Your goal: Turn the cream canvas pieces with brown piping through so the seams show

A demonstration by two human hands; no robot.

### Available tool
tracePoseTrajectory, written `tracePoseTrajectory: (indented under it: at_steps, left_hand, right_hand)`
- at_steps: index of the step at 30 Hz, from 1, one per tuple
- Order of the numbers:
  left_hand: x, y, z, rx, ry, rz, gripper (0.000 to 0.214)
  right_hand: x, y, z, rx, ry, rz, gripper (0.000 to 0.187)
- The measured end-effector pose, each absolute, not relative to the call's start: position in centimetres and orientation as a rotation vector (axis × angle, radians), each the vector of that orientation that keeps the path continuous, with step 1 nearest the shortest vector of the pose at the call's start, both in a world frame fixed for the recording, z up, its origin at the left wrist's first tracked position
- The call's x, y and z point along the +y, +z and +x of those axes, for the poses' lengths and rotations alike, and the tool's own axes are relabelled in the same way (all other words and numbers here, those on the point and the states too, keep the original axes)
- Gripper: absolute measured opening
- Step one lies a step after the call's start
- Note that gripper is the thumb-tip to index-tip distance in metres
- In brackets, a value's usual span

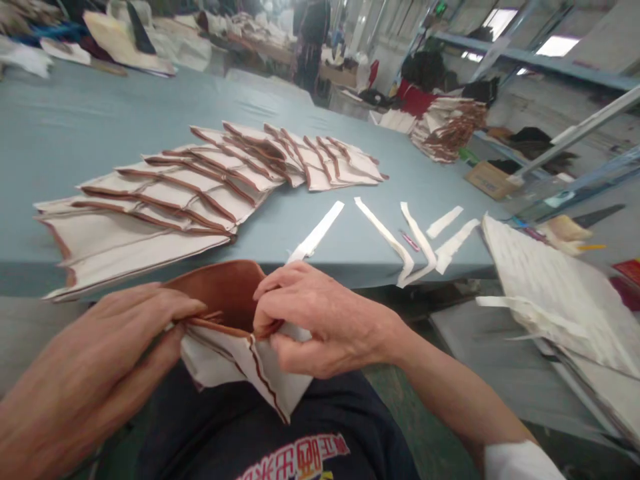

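Observation:
A cream fabric pouch with brown edging and a brown lining [225,287] is held open just above my lap. My left hand [135,340] pinches its left rim between thumb and fingers. On the right rim, close to the dark-piped seam, my right hand [310,320] is closed with the fingertips curled over the edge. A white strip [320,230] lies on the table just beyond my right hand; whether its near end touches the fingers is hidden.
Overlapping cream pouches with brown edges [165,190] fan across the blue-grey table [280,220]. More white strips [383,230] and a small pink tool [410,241] lie to the right. A board with white strips [555,293] stands at far right. Behind are a cardboard box [490,179] and a standing person [310,40].

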State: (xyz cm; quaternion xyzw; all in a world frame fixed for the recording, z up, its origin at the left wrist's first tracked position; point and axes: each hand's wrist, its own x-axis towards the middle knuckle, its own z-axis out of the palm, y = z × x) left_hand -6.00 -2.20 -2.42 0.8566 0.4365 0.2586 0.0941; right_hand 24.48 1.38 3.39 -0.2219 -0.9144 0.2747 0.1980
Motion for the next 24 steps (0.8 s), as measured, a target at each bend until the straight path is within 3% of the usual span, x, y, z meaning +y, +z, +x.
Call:
tracePoseTrajectory:
  at_steps: [4,13,19,24]
  left_hand:
    - [-2.1,0.4,-2.4,1.152,0.904,2.365,0.028]
    - [-1.9,0.9,0.5,1.069,0.720,2.048,0.018]
    - [-1.7,1.1,0.9,1.095,0.660,2.057,0.026]
    - [-1.8,0.8,0.4,1.049,0.579,2.008,0.033]
  right_hand:
    - [1.6,4.6,23.8,-2.519,0.841,-0.507,0.016]
    - [1.1,2.5,24.3,-2.441,0.892,-0.638,0.010]
    - [0.5,1.7,23.8,-2.384,0.844,-0.775,0.012]
    - [1.0,0.9,23.5,-2.266,1.103,-0.665,0.007]
